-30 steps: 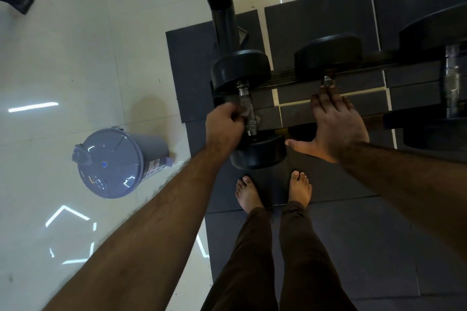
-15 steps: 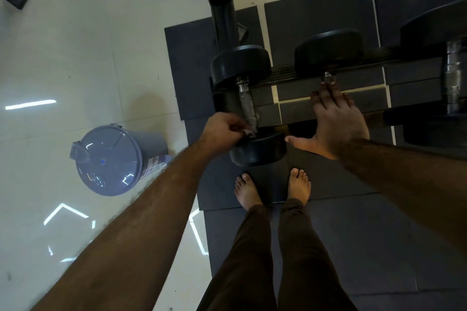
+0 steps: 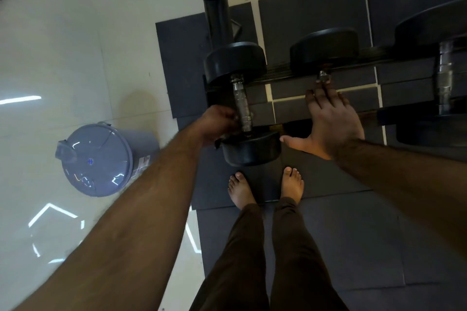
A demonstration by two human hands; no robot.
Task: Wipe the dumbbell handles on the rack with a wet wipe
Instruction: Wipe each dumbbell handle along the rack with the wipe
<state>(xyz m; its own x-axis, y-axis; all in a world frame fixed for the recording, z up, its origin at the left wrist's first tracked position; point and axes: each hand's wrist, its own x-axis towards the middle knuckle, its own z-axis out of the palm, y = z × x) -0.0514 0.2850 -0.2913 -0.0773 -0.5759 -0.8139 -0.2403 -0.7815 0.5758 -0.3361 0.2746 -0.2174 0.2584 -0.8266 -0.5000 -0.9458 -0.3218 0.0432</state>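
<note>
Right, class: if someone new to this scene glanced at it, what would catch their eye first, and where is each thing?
First, the two bare forearms reaching down to the rack: the left hand curled at the near end of the metal handle of the leftmost dumbbell, the right hand resting flat over the next dumbbell. Next, the grey lidded bin on the pale glossy floor at left. Then the bare feet on the dark mats.

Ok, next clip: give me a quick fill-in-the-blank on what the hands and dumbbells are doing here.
1. The left hand is curled at the near end of the leftmost dumbbell's metal ____.
2. The right hand lies flat with its fingers ____ over the second dumbbell.
3. The grey lidded bin stands on the pale floor to the person's ____.

Missing words: handle; straight; left
</note>
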